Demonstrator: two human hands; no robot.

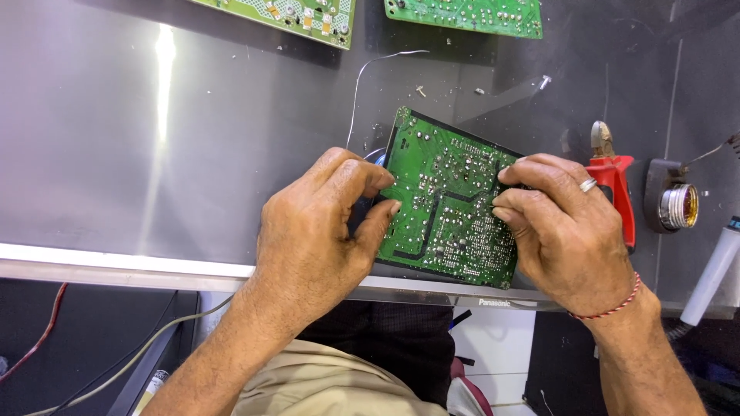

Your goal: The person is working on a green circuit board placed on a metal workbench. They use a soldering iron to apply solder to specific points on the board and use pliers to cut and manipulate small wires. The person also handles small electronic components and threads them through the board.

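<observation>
Left hand: the left edge of the board is pinched between thumb and curled fingers.
Right hand: the board's right edge is gripped with bent fingers; a ring is worn on one finger and a red thread on the wrist.
Board: green, solder side up, held tilted between both hands just above the near edge of the panel.
Blue object: a small part of it is seen at the board's left edge, behind the left fingers; what it is cannot be told.
Wire: thin and pale, curved upward on the panel beyond the board's far corner.
Screws: small bits are scattered on the panel beyond the board.
Pliers: red-handled, laid just right of the board, partly hidden by the right hand.
Holder: dark, with a brassy round opening, set right of the pliers.
White handle: seen far right of the board, at the frame's edge.
Far boards: two more green ones are laid at the top, well beyond the held board.
Cables: red and grey ones are hung below the panel, left of the board.
</observation>
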